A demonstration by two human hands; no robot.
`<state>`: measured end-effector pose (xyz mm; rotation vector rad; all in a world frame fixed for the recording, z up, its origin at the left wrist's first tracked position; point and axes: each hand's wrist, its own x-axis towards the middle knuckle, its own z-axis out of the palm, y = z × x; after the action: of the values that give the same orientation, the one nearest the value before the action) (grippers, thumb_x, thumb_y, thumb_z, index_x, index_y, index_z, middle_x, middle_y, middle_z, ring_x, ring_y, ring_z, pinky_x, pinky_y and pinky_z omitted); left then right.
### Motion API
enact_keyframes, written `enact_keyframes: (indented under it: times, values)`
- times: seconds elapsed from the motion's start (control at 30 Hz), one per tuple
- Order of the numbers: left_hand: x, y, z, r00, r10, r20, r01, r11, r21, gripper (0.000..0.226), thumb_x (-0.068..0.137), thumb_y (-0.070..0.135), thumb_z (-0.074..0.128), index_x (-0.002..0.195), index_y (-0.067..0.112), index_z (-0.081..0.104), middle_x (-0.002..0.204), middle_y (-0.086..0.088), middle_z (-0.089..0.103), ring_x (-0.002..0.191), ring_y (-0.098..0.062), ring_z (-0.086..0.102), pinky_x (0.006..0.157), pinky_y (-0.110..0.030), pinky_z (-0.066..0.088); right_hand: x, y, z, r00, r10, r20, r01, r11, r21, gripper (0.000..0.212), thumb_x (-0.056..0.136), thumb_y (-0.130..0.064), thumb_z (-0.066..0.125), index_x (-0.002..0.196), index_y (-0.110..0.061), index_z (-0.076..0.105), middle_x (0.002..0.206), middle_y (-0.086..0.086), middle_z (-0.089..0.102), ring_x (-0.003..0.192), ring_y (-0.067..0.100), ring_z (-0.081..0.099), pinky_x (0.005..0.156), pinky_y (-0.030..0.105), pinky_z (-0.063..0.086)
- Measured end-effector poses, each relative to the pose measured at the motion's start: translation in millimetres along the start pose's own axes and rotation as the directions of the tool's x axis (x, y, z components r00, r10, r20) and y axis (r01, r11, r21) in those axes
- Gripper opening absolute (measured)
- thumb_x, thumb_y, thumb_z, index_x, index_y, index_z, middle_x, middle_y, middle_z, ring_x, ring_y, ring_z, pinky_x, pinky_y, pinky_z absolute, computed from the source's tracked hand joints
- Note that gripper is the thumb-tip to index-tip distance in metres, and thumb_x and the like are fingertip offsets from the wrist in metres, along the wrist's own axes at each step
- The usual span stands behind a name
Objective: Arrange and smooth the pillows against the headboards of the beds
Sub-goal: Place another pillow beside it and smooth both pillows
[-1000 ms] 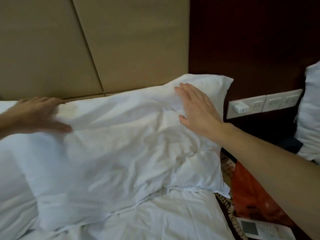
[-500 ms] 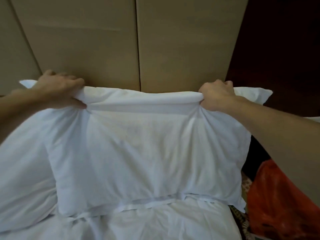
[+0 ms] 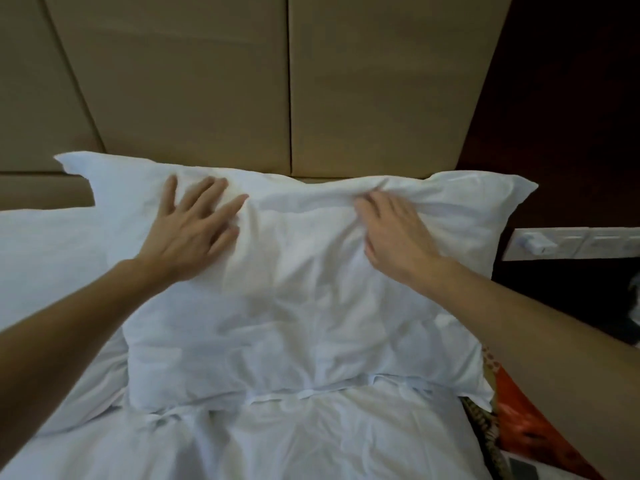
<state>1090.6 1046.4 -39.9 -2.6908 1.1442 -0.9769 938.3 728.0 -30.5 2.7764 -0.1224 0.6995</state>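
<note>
While the pillow [image 3: 294,306] leaned against the beige headboard [image 3: 207,81], its top edge touched the padded panels just below the seam between two of them. Its lower edge stood on the white bed sheet [image 3: 294,441]. The cover was white and full of small wrinkles, and its two upper corners stuck out to the sides.

The left hand [image 3: 187,233] lay flat on the upper left part of the pillow. Its fingers [image 3: 169,197] were straight and spread apart, released, and they only pressed on the cloth. The right hand [image 3: 394,237] was on the upper right part, near the top edge. Its fingers [image 3: 369,209] were bent and grasped a fold of the cover, and the wrinkles ran together at the fingertips. Both forearms were bare and came in from the lower corners of the view.

On the left, a second pillow [image 3: 45,258], also white, lay just beside the first one and partly under its left side. To the right of the headboard was a dark wooden wall [image 3: 554,98], and on it a white switch panel [image 3: 575,242] ran to the right edge of the view. Below the right forearm, beside the bed, an orange bag [image 3: 533,424] was visible. What lay next to it was too blurred to tell.
</note>
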Motion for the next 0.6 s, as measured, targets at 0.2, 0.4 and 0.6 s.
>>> enact_keyframes:
  times: [0.2,0.4,0.6]
  values:
    - [-6.0,42.8,8.0,0.995,-0.091,-0.031,0.09,0.996,-0.024,0.075,0.097,0.063,0.024,0.16,0.022,0.016,0.167,-0.015,0.011,0.155,-0.032,0.007,0.117,-0.068,0.0,-23.9,-54.5,12.7,0.986,-0.015,0.165,-0.024,0.973,0.23,0.084,0.089,-0.029,0.055,0.158,-0.021,0.006,0.165,0.015,-0.004,0.153,0.034,-0.006,0.123,0.053,0.009]
    - [-64.5,82.7,49.0,0.968,0.231,-0.103,-0.222,0.971,0.09,0.072,0.098,0.057,0.04,0.158,0.02,0.027,0.166,-0.017,0.016,0.154,-0.034,0.016,0.116,-0.07,0.012,-57.4,-102.7,35.1,0.962,-0.261,-0.083,0.272,0.944,0.187,0.071,0.087,-0.019,0.052,0.154,-0.014,0.03,0.162,0.018,0.019,0.151,0.034,0.013,0.122,0.049,0.016]
    - [-139.9,40.7,103.1,0.974,0.221,-0.054,-0.214,0.971,0.109,0.068,0.097,0.047,0.051,0.156,0.019,0.032,0.164,-0.015,0.025,0.151,-0.033,0.027,0.118,-0.057,0.027,-121.6,-63.0,123.6,0.854,-0.468,0.229,0.478,0.878,0.016,0.061,0.083,-0.028,0.046,0.143,-0.016,0.051,0.156,0.019,0.037,0.146,0.036,0.033,0.119,0.055,0.023]
